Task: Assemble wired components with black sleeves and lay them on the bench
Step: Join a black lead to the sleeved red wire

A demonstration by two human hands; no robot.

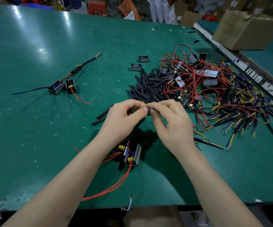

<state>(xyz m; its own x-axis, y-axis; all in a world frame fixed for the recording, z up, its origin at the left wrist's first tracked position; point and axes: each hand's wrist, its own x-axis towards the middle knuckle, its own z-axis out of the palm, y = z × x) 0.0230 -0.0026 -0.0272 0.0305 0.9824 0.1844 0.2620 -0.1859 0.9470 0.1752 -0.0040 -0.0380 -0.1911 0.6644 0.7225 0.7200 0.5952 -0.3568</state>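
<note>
Hands meet above the table's (34, 66) near edge. Left hand (124, 118) grips a black sleeve (138, 126) — right hand (170, 118) pinches a yellow wire (143, 103) at its top.

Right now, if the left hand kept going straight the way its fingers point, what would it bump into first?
The right hand: the left hand points right, fingertips nearly touching it around a yellow wire. Beyond lies the wire pile, though depth is unclear.

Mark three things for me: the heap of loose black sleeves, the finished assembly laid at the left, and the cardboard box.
Heap of black sleeves (148, 89), head view, middle of the pile.
Finished assembly (57, 87), head view, on its left black module.
Cardboard box (240, 30), head view, on its front face.
</note>
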